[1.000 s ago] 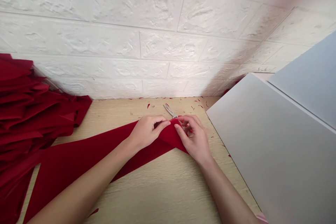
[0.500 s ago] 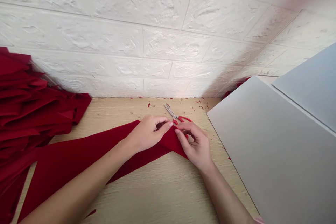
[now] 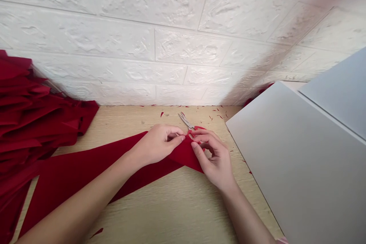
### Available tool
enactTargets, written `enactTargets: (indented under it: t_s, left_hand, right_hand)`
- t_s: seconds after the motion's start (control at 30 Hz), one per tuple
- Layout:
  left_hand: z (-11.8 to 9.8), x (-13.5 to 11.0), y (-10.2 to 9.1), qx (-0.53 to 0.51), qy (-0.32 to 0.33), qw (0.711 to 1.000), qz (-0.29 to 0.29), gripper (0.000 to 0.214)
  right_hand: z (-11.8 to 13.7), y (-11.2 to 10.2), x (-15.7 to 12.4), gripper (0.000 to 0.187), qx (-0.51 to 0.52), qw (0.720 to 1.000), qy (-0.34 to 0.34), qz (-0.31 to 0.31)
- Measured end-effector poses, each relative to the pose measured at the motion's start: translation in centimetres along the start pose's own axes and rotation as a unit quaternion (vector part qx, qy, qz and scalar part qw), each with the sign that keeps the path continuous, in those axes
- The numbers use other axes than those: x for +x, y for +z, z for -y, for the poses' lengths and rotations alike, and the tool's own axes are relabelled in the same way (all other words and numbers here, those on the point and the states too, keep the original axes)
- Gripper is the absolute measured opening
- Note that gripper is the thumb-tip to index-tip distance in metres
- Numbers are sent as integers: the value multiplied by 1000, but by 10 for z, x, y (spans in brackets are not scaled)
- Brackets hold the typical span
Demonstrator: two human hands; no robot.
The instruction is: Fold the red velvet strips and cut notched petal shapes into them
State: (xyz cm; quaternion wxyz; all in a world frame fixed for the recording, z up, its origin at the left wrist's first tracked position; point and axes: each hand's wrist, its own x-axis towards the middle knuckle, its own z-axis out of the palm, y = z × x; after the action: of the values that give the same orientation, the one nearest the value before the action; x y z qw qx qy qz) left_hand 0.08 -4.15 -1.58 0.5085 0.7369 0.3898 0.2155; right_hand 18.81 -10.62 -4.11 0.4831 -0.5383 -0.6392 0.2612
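A long strip of dark red fabric (image 3: 82, 167) stretches across the wooden table from the left to both hands. My left hand (image 3: 162, 143) pinches the fabric's upper edge near its right end, thumb against fingers. Close beside it, my right hand (image 3: 213, 154) grips the folded end between thumb and fingertips. Just behind the fingers lie small scissors (image 3: 187, 122) with red handles, their blades pointing up and left. My right hand partly hides the handles.
A large heap of red fabric (image 3: 37, 122) fills the left side. White panels (image 3: 297, 167) stand on the right. A white brick-patterned wall (image 3: 183, 45) rises behind the table (image 3: 160, 206). Small red scraps (image 3: 161, 114) lie along the wall, and another scrap (image 3: 97, 232) lies in front.
My left hand has shifted slightly left along the fabric edge, widening the space between the hands. The scissors have stayed in place.
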Motion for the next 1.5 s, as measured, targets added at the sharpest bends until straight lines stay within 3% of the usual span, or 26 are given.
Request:
enactTargets:
  t_s: [0.2,0.43,1.3,1.5]
  left_hand:
    - [1,0,10,-25,-14,999,-28,26]
    - [3,0,17,-11,-5,999,-39,28]
    - [0,-1,24,-14,-14,999,-50,28]
    - [0,-2,26,-59,-20,997,-39,23]
  right_hand:
    - [-1,1,0,18,41,994,90,37]
    - [-2,5,1,23,44,988,147,13]
    - [0,8,2,20,30,985,170,1]
    - [-2,9,2,19,34,986,162,-5]
